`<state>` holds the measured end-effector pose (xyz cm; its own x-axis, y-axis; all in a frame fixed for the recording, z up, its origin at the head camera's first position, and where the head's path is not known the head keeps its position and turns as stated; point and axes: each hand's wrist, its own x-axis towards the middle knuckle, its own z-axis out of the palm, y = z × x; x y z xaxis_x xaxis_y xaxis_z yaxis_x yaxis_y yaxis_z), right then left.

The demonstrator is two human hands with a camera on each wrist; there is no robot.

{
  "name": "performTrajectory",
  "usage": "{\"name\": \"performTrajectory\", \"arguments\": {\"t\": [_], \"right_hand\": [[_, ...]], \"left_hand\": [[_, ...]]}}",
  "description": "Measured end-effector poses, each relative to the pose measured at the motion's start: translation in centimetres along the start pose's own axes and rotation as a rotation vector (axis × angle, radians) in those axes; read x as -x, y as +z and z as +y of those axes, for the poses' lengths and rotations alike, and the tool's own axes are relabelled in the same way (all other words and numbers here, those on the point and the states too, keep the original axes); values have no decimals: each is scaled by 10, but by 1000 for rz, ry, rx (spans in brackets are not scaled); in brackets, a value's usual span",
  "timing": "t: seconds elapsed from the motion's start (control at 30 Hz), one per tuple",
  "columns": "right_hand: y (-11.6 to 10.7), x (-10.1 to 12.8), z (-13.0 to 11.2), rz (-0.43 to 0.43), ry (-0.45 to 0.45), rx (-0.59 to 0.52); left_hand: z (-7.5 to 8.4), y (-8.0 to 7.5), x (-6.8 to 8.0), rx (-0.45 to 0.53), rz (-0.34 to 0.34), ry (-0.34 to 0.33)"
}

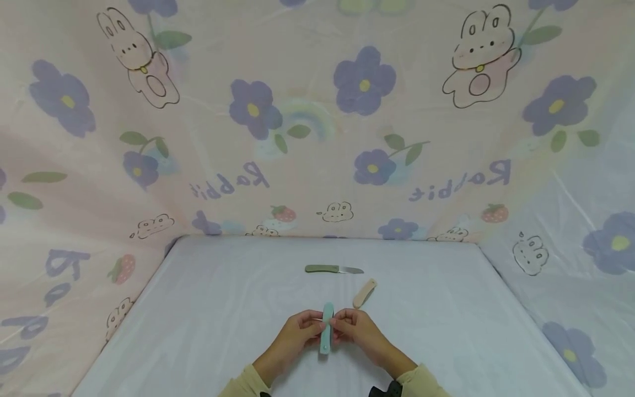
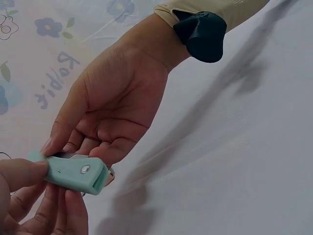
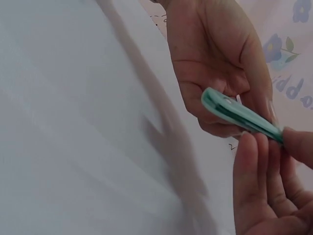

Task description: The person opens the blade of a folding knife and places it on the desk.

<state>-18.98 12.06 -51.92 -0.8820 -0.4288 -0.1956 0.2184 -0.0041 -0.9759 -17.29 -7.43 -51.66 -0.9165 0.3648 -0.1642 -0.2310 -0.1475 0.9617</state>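
Note:
A mint-green folding knife stands roughly upright in the head view, between my two hands. My left hand pinches its handle from the left with thumb and fingers. From the other side my right hand grips it, its thumb on the knife's upper part. In the left wrist view the handle shows a round rivet near its end, and a strip of grey blade lies along its edge by the right fingers. The handle's long slot faces the right wrist camera.
Beyond the hands lies an olive-green knife with its blade out, pointing right. A beige folding knife rests at a slant just past my right hand. The white table is bordered by hanging cloth printed with flowers and rabbits.

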Motion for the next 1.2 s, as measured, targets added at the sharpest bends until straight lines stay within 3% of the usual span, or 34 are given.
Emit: {"name": "performTrajectory", "arguments": {"t": [0.47, 1.2], "right_hand": [[6, 4, 0, 44, -35, -17], [-3, 10, 1, -11, -32, -82]], "left_hand": [[-3, 4, 1, 10, 30, 14], [-3, 10, 3, 36, 23, -13]]}}
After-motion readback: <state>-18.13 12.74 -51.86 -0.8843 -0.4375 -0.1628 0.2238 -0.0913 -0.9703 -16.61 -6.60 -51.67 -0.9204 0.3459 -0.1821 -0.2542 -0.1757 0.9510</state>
